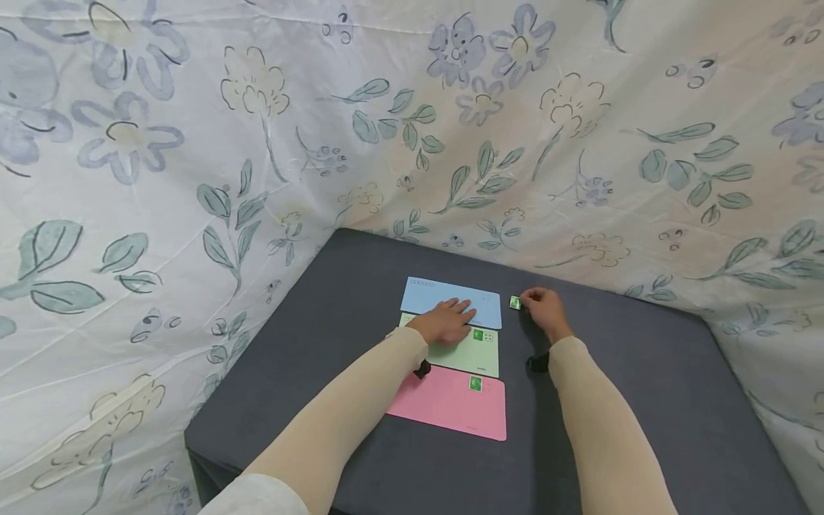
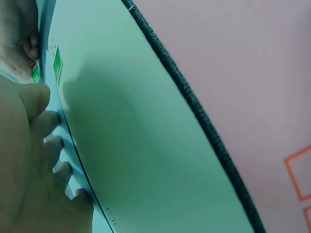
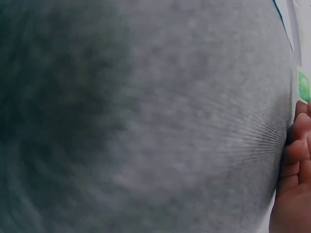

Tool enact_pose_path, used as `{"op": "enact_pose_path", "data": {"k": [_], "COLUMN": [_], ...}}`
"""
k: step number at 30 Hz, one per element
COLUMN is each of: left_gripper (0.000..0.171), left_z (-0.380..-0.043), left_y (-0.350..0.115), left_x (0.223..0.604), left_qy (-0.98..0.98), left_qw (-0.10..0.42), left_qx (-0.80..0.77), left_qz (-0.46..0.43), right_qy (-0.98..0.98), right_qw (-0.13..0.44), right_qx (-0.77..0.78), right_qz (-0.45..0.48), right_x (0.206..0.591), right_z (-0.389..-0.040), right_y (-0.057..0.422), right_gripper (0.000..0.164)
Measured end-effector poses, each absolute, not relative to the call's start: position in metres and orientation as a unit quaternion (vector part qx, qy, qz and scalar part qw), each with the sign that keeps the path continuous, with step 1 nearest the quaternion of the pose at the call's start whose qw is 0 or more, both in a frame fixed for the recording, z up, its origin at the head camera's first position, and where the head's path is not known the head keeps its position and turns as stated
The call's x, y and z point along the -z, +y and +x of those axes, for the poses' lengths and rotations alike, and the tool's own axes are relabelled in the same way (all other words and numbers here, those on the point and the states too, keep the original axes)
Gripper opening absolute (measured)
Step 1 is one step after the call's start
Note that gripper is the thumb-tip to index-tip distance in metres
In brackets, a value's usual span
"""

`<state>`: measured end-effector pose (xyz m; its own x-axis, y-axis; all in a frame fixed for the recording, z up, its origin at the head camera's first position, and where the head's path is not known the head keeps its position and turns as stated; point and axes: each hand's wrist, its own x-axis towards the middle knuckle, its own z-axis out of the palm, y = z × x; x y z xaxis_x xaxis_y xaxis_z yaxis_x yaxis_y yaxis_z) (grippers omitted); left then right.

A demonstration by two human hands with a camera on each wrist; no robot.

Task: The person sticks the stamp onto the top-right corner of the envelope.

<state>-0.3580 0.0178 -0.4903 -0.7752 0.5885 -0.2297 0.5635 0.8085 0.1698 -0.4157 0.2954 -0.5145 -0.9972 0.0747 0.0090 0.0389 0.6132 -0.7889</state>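
My left hand [image 1: 445,322] lies with fingers spread over a blue envelope [image 1: 418,295], its palm above a green envelope [image 1: 473,361]. In the left wrist view the left hand's fingers [image 2: 52,145] reach past the green envelope's edge. My right hand [image 1: 546,312], to the right of the blue envelope, pinches a small green stamp [image 1: 515,302] by its edge, close to the dark cloth. The stamp [image 3: 303,86] also shows beyond the fingertips in the right wrist view. Another green stamp [image 1: 478,334] is on the green envelope.
Nearest me lies a pink envelope [image 1: 450,400] bearing a green stamp [image 1: 475,383], partly under my left forearm. The three envelopes form a column on a dark grey cloth-covered table [image 1: 290,386]. Floral curtains [image 1: 386,179] hang behind and beside the table.
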Motion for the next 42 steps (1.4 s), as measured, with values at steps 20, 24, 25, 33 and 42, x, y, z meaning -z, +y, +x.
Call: {"op": "enact_pose_path", "data": {"k": [20, 24, 25, 33, 42], "left_gripper": [0.059, 0.059, 0.058, 0.059, 0.058], "left_z": [-0.356, -0.353, -0.353, -0.357, -0.359], "left_y": [0.020, 0.019, 0.018, 0.017, 0.017], "left_x": [0.490, 0.486, 0.486, 0.489, 0.488], "left_qy": [0.943, 0.942, 0.942, 0.944, 0.938], "left_qw": [0.145, 0.140, 0.140, 0.147, 0.141], "left_qx": [-0.043, -0.044, -0.045, -0.043, -0.054], "left_qz": [0.296, 0.301, 0.302, 0.294, 0.313], "right_qy": [-0.889, -0.883, -0.881, -0.872, -0.864], "right_qw": [0.023, 0.008, 0.005, 0.012, 0.007], "right_qx": [-0.455, -0.468, -0.471, -0.486, -0.498], "right_qz": [-0.035, -0.045, -0.048, -0.061, -0.073], "right_x": [0.515, 0.511, 0.510, 0.508, 0.506], "right_z": [-0.416, -0.417, -0.417, -0.417, -0.420], "right_y": [0.298, 0.294, 0.293, 0.286, 0.277], "right_gripper": [0.020, 0.023, 0.023, 0.025, 0.025]}}
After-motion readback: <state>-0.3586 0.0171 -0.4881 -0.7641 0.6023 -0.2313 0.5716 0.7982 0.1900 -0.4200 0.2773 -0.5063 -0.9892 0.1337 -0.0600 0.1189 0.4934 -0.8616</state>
